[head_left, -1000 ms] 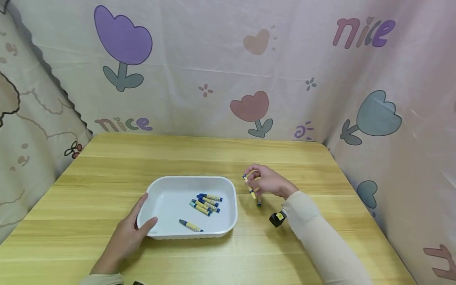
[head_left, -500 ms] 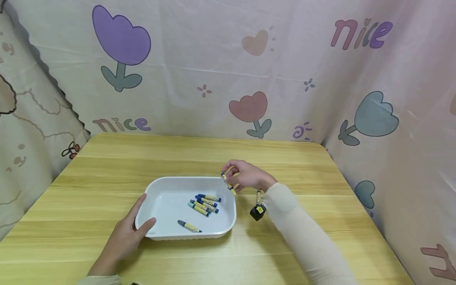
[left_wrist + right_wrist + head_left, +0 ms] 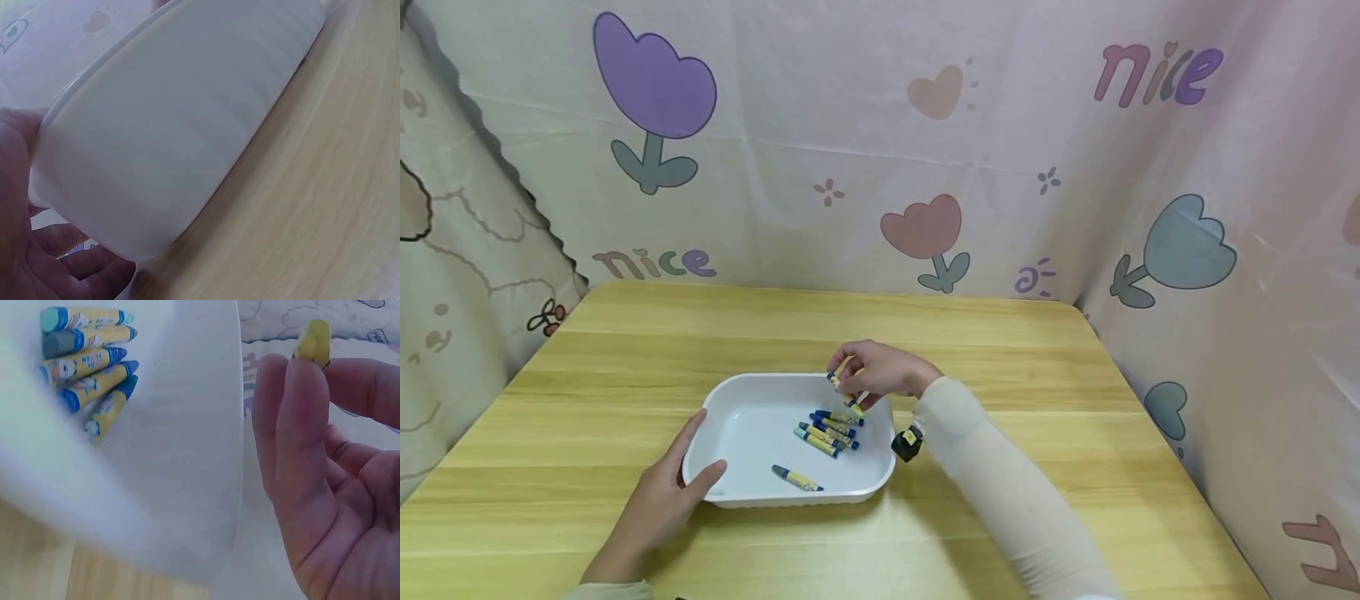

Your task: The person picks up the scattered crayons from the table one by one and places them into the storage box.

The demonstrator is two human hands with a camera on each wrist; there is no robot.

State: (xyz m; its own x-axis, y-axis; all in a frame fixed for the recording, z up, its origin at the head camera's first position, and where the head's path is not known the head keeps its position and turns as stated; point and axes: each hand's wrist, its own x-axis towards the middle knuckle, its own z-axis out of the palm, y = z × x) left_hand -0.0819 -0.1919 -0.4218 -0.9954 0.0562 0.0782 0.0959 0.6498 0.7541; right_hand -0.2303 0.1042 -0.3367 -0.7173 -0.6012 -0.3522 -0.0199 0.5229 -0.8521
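A white tray [image 3: 748, 433] stands on the wooden table. My left hand [image 3: 658, 498] grips its left end, thumb over the rim and fingers along the outside; the left wrist view shows the tray's outer wall [image 3: 150, 131] close up. Above the back right part of the tray, my right hand [image 3: 886, 369] pinches a yellow crayon [image 3: 854, 407] between thumb and fingers. From the right wrist, the crayon's yellow tip [image 3: 314, 340] pokes out past the fingertips. Inside the tray, several blue and green crayons [image 3: 818, 442] lie bunched at the right, and a grey crayon [image 3: 797, 478] lies apart near the front.
The wooden table [image 3: 647, 350] reaches back to a patterned curtain [image 3: 790, 233], which also hangs along both sides. A small black camera [image 3: 907, 445] on the right wrist hangs beside the tray's right rim.
My right hand has carried the yellow crayon leftward from the table to over the tray. A crayon lying right of the tray is now hidden behind the right sleeve. The left hand stays put.
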